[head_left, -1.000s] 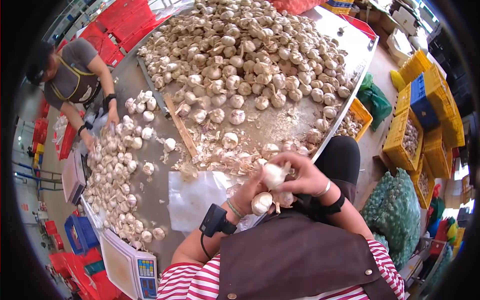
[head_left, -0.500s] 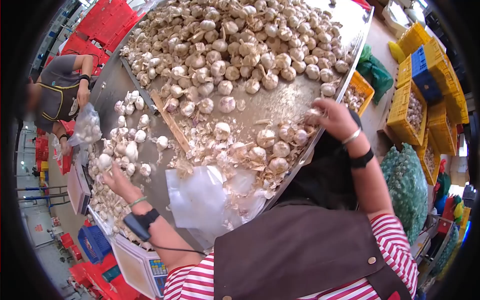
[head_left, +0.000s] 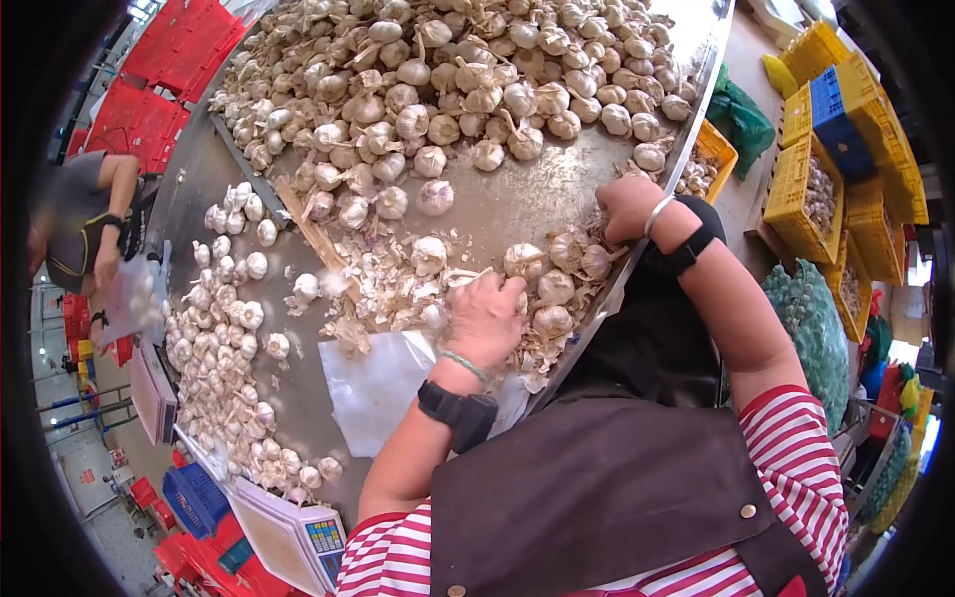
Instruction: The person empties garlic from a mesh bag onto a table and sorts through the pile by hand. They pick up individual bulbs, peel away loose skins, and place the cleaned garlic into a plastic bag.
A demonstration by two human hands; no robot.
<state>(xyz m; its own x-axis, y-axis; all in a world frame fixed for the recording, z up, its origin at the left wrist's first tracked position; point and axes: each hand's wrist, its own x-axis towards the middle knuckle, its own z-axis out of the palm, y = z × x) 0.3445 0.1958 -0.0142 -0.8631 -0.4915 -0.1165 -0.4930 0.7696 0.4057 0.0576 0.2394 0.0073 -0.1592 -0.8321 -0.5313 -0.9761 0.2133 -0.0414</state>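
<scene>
My left hand is over the loose garlic skins near the table's front edge, its fingers bent inward. Anything under those fingers is hidden. At the right rim of the table, my right hand is curled with its fingertips pointing down, beside a few garlic bulbs; its contents are out of sight. Between the two hands sits another unsorted bulb. Cleaner white garlic bulbs lie spread on the left, past a wooden strip. Clear plastic sheeting lies below my left hand.
A large heap of garlic covers the back of the metal table. Scales stand at the left edge. Another person handles a plastic bag. Yellow crates and a green net sack are at right.
My left hand has moved right, from the white bulbs to the skins. My right hand has gone down and slightly left onto the table's edge. The view has shifted a little.
</scene>
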